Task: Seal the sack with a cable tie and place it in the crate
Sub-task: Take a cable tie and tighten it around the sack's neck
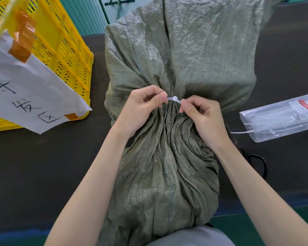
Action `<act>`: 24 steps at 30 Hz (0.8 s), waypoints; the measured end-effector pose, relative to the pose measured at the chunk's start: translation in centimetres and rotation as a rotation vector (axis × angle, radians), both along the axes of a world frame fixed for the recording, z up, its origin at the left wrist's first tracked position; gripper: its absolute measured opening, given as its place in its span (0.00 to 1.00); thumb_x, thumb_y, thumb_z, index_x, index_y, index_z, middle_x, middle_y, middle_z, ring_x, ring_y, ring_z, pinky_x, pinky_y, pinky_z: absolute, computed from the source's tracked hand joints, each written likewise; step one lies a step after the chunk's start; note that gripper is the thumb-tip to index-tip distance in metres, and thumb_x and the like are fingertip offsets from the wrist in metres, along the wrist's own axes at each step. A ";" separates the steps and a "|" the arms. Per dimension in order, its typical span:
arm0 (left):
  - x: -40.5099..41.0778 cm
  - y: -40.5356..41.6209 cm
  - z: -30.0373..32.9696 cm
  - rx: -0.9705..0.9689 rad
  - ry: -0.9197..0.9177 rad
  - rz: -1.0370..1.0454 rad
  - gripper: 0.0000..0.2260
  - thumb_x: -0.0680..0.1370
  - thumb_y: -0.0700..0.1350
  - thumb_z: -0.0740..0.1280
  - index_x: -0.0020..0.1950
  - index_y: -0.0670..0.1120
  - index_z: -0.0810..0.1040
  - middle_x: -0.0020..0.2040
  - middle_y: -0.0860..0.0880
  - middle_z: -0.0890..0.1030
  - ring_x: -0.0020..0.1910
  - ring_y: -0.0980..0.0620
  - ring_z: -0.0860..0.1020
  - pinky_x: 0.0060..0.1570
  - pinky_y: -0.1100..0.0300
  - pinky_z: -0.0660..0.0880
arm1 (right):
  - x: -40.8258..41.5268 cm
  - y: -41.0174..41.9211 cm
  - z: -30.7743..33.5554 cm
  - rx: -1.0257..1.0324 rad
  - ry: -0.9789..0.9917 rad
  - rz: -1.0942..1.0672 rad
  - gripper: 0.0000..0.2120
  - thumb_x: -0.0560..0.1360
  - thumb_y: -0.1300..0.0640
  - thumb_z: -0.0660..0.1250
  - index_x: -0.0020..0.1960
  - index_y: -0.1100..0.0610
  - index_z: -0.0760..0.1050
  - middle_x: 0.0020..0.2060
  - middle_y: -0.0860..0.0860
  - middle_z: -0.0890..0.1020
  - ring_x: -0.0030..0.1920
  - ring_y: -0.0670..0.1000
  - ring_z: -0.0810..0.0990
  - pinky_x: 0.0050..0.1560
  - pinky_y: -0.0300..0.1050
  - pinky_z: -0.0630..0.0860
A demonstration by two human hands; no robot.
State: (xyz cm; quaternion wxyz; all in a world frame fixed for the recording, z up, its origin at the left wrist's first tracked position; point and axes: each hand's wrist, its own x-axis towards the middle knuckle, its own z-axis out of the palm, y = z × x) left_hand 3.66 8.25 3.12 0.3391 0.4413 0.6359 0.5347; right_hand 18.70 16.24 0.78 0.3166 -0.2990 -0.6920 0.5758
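A grey-green woven sack (194,50) lies lengthwise on the dark table, its neck gathered into tight pleats at the middle of the view. A white cable tie (174,99) wraps that gathered neck, with its small head showing on top. My left hand (142,109) pinches the tie's strap on the left side of the head. My right hand (201,118) pinches the tie on the right side. The loose mouth of the sack fans out toward me below my hands. The yellow perforated crate (64,50) stands at the left, beside the sack.
A white paper sign (25,93) with handwritten marks is taped with orange tape to the crate's near side. A clear bag of spare cable ties (281,119) lies at the right. A black loop, perhaps scissor handles (256,162), shows beside my right forearm. Green floor lies beyond the table (43,166).
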 end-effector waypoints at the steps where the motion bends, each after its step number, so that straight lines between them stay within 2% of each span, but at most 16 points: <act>1: 0.0 0.0 0.0 0.001 -0.003 -0.002 0.10 0.78 0.39 0.64 0.37 0.47 0.76 0.29 0.59 0.77 0.32 0.63 0.71 0.38 0.73 0.67 | 0.0 0.0 -0.1 0.006 -0.011 0.001 0.12 0.75 0.55 0.64 0.33 0.51 0.75 0.31 0.68 0.74 0.32 0.56 0.67 0.36 0.46 0.62; 4: -0.1 0.0 -0.2 0.006 -0.010 -0.010 0.10 0.78 0.38 0.64 0.37 0.47 0.76 0.29 0.59 0.76 0.33 0.62 0.71 0.39 0.72 0.67 | -0.2 0.0 -0.3 0.020 -0.031 0.000 0.12 0.75 0.54 0.65 0.33 0.51 0.75 0.31 0.69 0.74 0.31 0.61 0.68 0.35 0.48 0.63; 9: -0.3 0.0 -0.5 0.011 0.001 -0.042 0.09 0.78 0.41 0.64 0.37 0.48 0.75 0.32 0.57 0.73 0.34 0.59 0.69 0.39 0.70 0.66 | -0.4 0.0 -0.2 0.013 -0.037 -0.009 0.12 0.74 0.54 0.65 0.32 0.51 0.75 0.31 0.68 0.76 0.33 0.53 0.68 0.37 0.44 0.63; 12: -0.5 0.0 -0.6 0.012 -0.004 -0.055 0.10 0.78 0.42 0.63 0.37 0.48 0.75 0.32 0.56 0.73 0.34 0.60 0.69 0.39 0.70 0.66 | -0.5 -0.1 -0.2 0.008 -0.037 -0.008 0.12 0.74 0.54 0.65 0.32 0.51 0.75 0.30 0.67 0.75 0.33 0.52 0.68 0.37 0.44 0.62; 14: -0.5 -0.1 -0.7 0.016 -0.010 -0.064 0.10 0.79 0.40 0.63 0.37 0.47 0.74 0.32 0.57 0.73 0.34 0.60 0.69 0.39 0.71 0.66 | -0.5 -0.1 -0.2 -0.021 -0.013 -0.010 0.13 0.75 0.54 0.65 0.31 0.50 0.75 0.28 0.63 0.74 0.33 0.52 0.67 0.37 0.45 0.62; 16: -0.6 -0.1 -0.7 0.018 -0.015 -0.072 0.11 0.79 0.39 0.62 0.37 0.46 0.74 0.32 0.57 0.73 0.34 0.61 0.69 0.40 0.71 0.66 | -0.5 0.0 -0.3 -0.051 0.021 -0.014 0.14 0.75 0.55 0.65 0.30 0.49 0.75 0.28 0.56 0.74 0.34 0.51 0.68 0.38 0.45 0.63; 18: -0.6 0.0 -0.8 0.016 -0.016 -0.078 0.10 0.79 0.39 0.62 0.37 0.46 0.74 0.32 0.57 0.73 0.34 0.61 0.69 0.40 0.71 0.66 | -0.5 0.1 -0.4 -0.055 0.028 -0.011 0.14 0.75 0.55 0.65 0.30 0.49 0.76 0.29 0.53 0.74 0.34 0.51 0.68 0.38 0.45 0.63; 24: -0.6 0.0 -0.8 0.026 -0.037 -0.090 0.11 0.79 0.38 0.62 0.37 0.46 0.74 0.32 0.57 0.73 0.35 0.61 0.69 0.40 0.71 0.66 | -0.5 0.1 -0.1 -0.033 -0.017 0.007 0.14 0.75 0.54 0.65 0.31 0.49 0.76 0.29 0.58 0.73 0.34 0.53 0.67 0.37 0.44 0.62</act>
